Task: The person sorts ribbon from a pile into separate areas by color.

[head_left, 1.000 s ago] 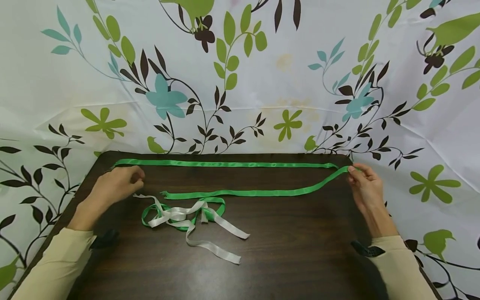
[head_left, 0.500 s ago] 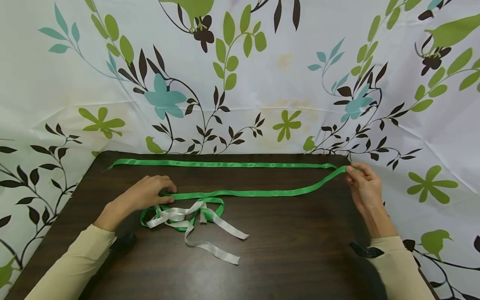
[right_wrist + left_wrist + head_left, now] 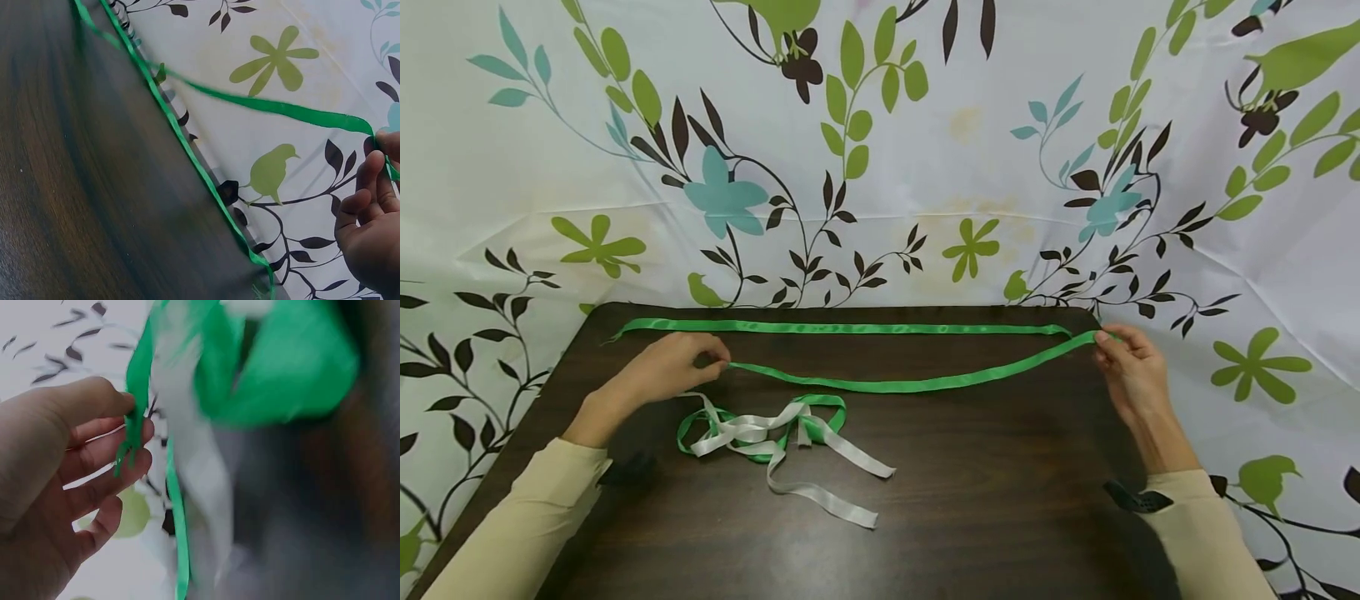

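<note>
A green ribbon (image 3: 917,386) hangs in a shallow sag between my two hands. My left hand (image 3: 670,367) pinches its left end between thumb and fingers; the frayed tip (image 3: 128,450) dangles past the fingers in the left wrist view. At the back right, my right hand (image 3: 1131,375) pinches the ribbon's other end, and a short bit sticks out beyond the fingers in the right wrist view. Behind the held ribbon, a second green ribbon (image 3: 850,328) lies nearly straight along the table's back edge.
White ribbons (image 3: 752,429) and a looped green ribbon (image 3: 831,401) lie in a loose tangle in front of the held ribbon, left of centre. The dark wooden table (image 3: 985,500) meets a white cloth (image 3: 865,200) printed with leaves and birds at its back.
My left hand left the back ribbon's left end, reached to the nearer ribbon's left end and took hold of it. It then lifted that end back and left. The right hand barely moved.
</note>
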`<state>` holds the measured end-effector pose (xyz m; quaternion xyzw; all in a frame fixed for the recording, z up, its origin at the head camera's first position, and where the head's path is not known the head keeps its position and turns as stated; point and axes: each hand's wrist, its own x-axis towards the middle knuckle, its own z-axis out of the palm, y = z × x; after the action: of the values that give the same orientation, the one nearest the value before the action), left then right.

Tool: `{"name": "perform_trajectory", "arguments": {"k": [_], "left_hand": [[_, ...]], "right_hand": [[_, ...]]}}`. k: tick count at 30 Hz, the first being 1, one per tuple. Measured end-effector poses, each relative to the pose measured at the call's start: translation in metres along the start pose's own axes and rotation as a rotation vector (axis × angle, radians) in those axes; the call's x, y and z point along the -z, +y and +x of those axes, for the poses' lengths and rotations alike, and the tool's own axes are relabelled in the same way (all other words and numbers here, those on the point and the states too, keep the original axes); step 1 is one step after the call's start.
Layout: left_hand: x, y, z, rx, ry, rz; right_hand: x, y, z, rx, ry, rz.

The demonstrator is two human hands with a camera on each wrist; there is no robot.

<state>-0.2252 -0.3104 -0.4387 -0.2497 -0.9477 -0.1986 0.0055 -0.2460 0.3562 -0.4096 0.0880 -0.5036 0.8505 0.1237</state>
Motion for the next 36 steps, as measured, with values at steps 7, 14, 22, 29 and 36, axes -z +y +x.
{"name": "perform_trajectory", "arguments": {"k": [7, 14, 22, 29, 36], "left_hand": [[0.019, -0.031, 0.001, 0.069, 0.053, -0.088], [0.018, -0.05, 0.005, 0.126, 0.062, -0.076], [0.01, -0.071, 0.019, 0.162, -0.005, -0.022], [0.004, -0.084, 0.025, 0.172, -0.006, 0.002], [0.005, -0.083, 0.027, 0.246, 0.047, 0.006]], "right_hand": [[0.01, 0.013, 0.008, -0.107, -0.017, -0.081], [0.019, 0.037, 0.02, -0.221, 0.023, -0.311], [0.023, 0.065, 0.036, -0.287, 0.08, -0.735], [0.017, 0.079, 0.042, -0.283, 0.057, -0.93], [0.016, 0.079, 0.043, -0.238, 0.117, -0.851]]}}
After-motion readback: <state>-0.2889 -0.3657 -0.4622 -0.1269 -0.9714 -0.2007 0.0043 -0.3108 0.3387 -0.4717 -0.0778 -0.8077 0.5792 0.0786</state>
